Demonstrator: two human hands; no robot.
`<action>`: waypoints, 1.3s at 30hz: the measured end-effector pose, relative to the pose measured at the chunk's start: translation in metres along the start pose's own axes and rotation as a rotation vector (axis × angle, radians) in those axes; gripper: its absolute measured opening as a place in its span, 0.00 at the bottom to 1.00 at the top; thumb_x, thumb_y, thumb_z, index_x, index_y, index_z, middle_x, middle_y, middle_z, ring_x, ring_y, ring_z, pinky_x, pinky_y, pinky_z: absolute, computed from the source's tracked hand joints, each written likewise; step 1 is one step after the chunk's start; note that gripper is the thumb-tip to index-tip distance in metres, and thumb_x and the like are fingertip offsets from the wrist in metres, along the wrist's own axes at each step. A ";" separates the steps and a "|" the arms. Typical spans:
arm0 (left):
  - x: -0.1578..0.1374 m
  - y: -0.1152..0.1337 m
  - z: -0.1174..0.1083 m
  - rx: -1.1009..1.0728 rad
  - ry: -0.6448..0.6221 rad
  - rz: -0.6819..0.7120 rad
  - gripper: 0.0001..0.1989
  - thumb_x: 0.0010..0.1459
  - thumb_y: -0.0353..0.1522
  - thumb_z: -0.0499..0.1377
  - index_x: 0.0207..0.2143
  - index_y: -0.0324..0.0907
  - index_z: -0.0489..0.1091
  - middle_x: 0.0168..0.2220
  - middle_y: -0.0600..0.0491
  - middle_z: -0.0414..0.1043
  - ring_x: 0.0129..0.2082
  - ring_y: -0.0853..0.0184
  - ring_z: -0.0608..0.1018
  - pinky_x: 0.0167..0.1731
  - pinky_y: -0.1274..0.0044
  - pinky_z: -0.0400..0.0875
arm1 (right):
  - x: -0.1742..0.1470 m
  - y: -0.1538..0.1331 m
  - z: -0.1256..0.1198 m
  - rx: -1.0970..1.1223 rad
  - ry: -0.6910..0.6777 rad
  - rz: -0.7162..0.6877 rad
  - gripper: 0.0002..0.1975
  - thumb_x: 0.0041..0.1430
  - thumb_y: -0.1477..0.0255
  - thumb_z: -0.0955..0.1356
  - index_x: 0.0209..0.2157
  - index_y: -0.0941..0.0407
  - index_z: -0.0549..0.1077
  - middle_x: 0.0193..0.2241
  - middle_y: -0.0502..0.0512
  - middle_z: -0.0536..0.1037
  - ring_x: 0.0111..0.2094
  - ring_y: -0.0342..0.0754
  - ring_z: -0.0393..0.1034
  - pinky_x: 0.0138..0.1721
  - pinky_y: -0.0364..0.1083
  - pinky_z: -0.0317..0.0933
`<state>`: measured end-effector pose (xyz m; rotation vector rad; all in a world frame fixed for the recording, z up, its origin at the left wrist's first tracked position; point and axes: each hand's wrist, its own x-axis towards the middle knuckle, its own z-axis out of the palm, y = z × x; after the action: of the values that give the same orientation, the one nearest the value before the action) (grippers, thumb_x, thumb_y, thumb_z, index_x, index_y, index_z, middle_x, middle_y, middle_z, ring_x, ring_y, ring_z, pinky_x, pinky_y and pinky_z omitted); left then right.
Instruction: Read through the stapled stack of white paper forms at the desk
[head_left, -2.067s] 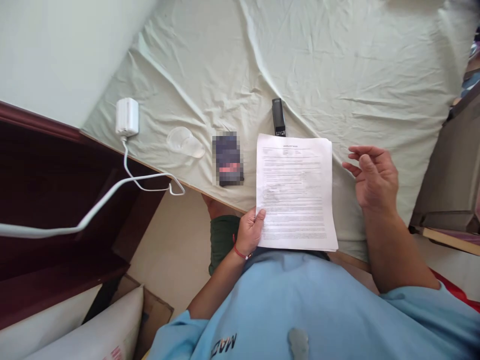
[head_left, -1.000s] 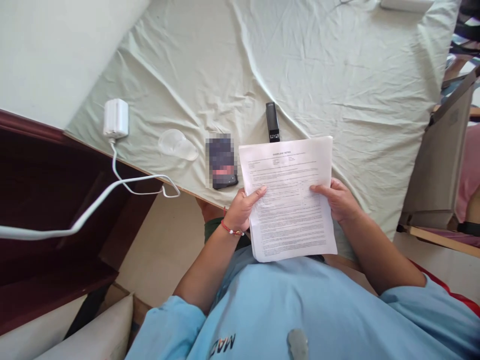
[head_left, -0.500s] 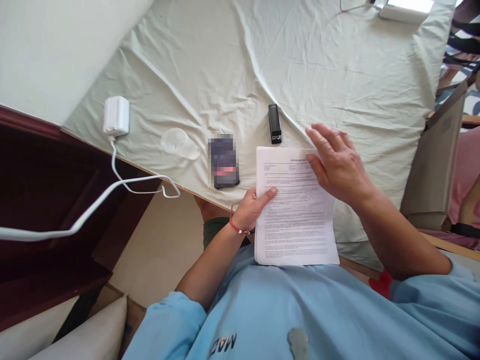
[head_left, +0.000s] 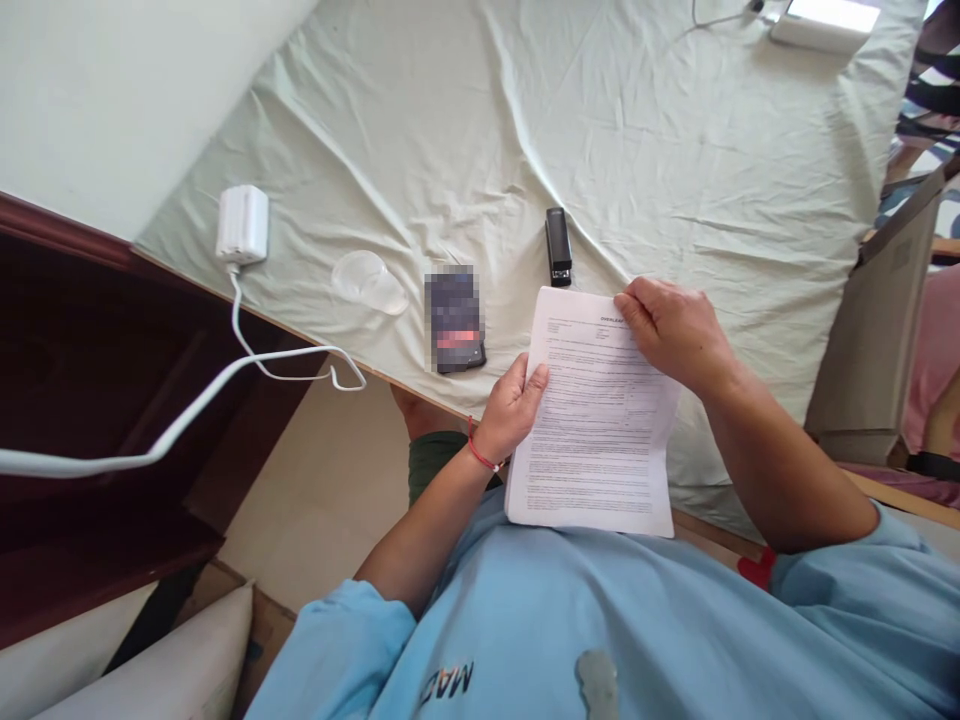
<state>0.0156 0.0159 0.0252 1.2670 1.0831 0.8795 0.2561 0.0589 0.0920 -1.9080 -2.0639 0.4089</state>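
Observation:
A stack of printed paper sheets point(head_left: 592, 420) lies between my hands, tilted slightly, its lower edge against my blue shirt. My left hand point(head_left: 514, 410) grips its left edge, thumb on top and the other fingers mostly hidden beneath. At the top right corner my right hand point(head_left: 675, 330) is closed on the paper, with the thumb resting on the printed face. Just beyond the top edge lies a black stapler point(head_left: 559, 247), touched by neither hand. Left of the sheets is a dark phone point(head_left: 456, 320), its face blurred.
Two clear round plastic pieces point(head_left: 367, 282) lie left of the phone. A white charger point(head_left: 244, 225) with a white cable sits near the table's left edge. At the far right of the wrinkled green cloth point(head_left: 660, 130) is a white device point(head_left: 825, 25). A chair back point(head_left: 870, 330) stands right.
My right hand has come down from hovering with spread fingers and closed on the top right corner. The stack has tilted a little clockwise.

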 end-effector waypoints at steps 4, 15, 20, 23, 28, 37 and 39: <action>-0.007 0.000 -0.008 0.311 -0.011 0.060 0.25 0.73 0.54 0.52 0.46 0.43 0.75 0.43 0.45 0.82 0.45 0.56 0.82 0.50 0.66 0.74 | 0.000 0.002 0.004 0.010 -0.011 0.037 0.15 0.73 0.62 0.60 0.35 0.51 0.72 0.36 0.61 0.82 0.38 0.59 0.74 0.37 0.53 0.58; -0.005 -0.007 -0.007 0.134 -0.042 0.015 0.28 0.73 0.55 0.53 0.50 0.42 0.77 0.50 0.44 0.83 0.50 0.55 0.82 0.54 0.66 0.74 | 0.002 -0.002 0.007 -0.035 -0.007 -0.091 0.16 0.73 0.68 0.60 0.48 0.54 0.78 0.51 0.64 0.82 0.57 0.64 0.70 0.52 0.58 0.65; -0.006 -0.004 -0.005 0.086 -0.020 -0.022 0.26 0.72 0.54 0.55 0.48 0.42 0.78 0.48 0.45 0.83 0.47 0.57 0.81 0.53 0.69 0.73 | 0.006 -0.012 0.008 -0.004 -0.115 -0.194 0.20 0.76 0.66 0.58 0.50 0.54 0.79 0.48 0.65 0.83 0.53 0.63 0.72 0.56 0.61 0.65; -0.007 -0.004 -0.005 0.039 -0.003 -0.045 0.25 0.70 0.54 0.58 0.46 0.42 0.79 0.46 0.46 0.83 0.45 0.58 0.81 0.51 0.71 0.72 | 0.010 -0.012 0.011 0.051 -0.048 -0.167 0.20 0.75 0.67 0.58 0.54 0.54 0.79 0.50 0.64 0.83 0.54 0.63 0.72 0.55 0.60 0.66; -0.006 -0.003 -0.004 -0.020 -0.005 -0.072 0.23 0.67 0.52 0.62 0.46 0.42 0.80 0.47 0.45 0.83 0.47 0.57 0.81 0.53 0.70 0.72 | 0.020 -0.007 0.015 0.125 -0.081 -0.134 0.18 0.73 0.66 0.61 0.46 0.55 0.82 0.45 0.62 0.84 0.49 0.59 0.75 0.52 0.56 0.66; 0.003 -0.004 0.007 -0.378 0.077 -0.346 0.26 0.53 0.53 0.73 0.36 0.41 0.75 0.34 0.50 0.82 0.41 0.58 0.83 0.44 0.70 0.77 | 0.061 0.007 0.025 0.225 -0.256 0.086 0.10 0.64 0.70 0.68 0.32 0.55 0.81 0.31 0.54 0.81 0.34 0.50 0.73 0.37 0.49 0.64; 0.006 -0.001 0.009 -0.411 0.108 -0.421 0.23 0.51 0.49 0.74 0.31 0.42 0.72 0.32 0.52 0.81 0.38 0.60 0.83 0.42 0.71 0.78 | 0.076 0.009 0.029 0.169 -0.280 0.076 0.08 0.61 0.71 0.69 0.29 0.54 0.80 0.30 0.54 0.80 0.33 0.50 0.73 0.36 0.49 0.64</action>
<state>0.0261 0.0190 0.0230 0.6266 1.1292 0.7987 0.2469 0.1348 0.0641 -1.9222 -2.0479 0.8846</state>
